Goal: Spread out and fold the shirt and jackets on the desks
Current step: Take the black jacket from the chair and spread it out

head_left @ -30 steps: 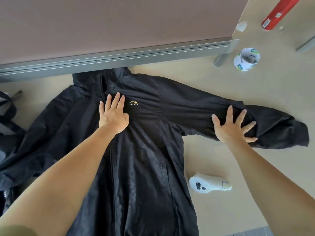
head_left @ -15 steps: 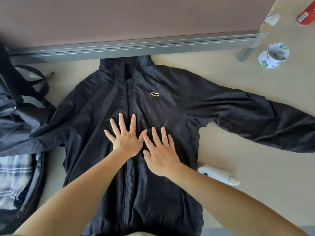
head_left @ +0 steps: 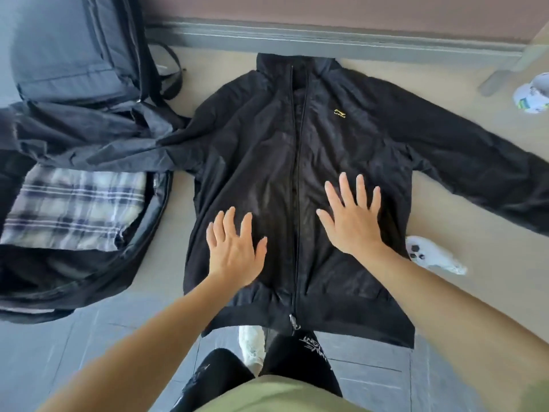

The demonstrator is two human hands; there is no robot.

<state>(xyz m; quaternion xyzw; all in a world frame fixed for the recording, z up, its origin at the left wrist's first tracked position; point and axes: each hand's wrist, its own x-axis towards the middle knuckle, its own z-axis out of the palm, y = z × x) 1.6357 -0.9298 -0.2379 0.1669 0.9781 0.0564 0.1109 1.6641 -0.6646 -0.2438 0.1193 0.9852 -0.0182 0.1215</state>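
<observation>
Nearest, the black jacket (head_left: 341, 150) hangs its ribbed hem (head_left: 341, 319) over the table (head_left: 505, 278) edge. Left grip (head_left: 234, 251) and right grip (head_left: 353, 221) press flat, fingers spread, flanking the zipper (head_left: 297, 173) (thin, crinkled shell fabric). Beyond them, lengthwise, the collar (head_left: 297, 66) points away.

A pale beige laminate desktop (head_left: 475, 292) runs up to a brown partition panel (head_left: 356, 13) edged by a grey metal rail (head_left: 326, 40); grey floor tiles (head_left: 59, 352) lie below, softly lit.
</observation>
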